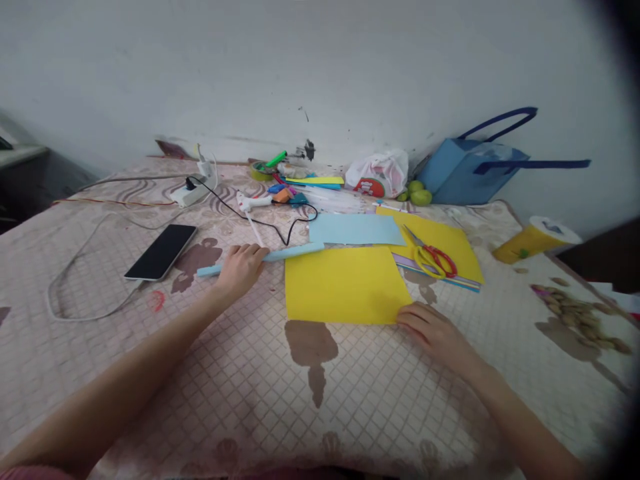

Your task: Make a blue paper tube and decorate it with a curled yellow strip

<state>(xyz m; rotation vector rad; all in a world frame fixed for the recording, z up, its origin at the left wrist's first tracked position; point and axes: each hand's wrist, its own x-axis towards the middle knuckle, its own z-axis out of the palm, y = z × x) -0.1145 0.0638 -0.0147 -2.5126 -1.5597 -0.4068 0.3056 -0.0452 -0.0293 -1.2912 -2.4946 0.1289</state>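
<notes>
My left hand (243, 269) is closed round a long, narrow light blue strip (295, 251), whose two ends stick out on either side. The strip's right end lies by the top edge of a yellow sheet (345, 287). At that sheet's lower right corner rests my right hand (425, 323), its fingers together and touching the corner. Behind the yellow sheet is a light blue sheet (355, 229). Scissors (433, 260) with red and yellow handles lie on a stack of coloured sheets (457, 250) to the right.
A phone (163, 252) with a cable lies left. Farther back are a white glue gun (255, 202) with a black cord, a power strip (190, 193), a plastic bag (380, 175), green fruit (420, 195) and a blue bag (460, 173). A yellow roll (530, 240) lies right.
</notes>
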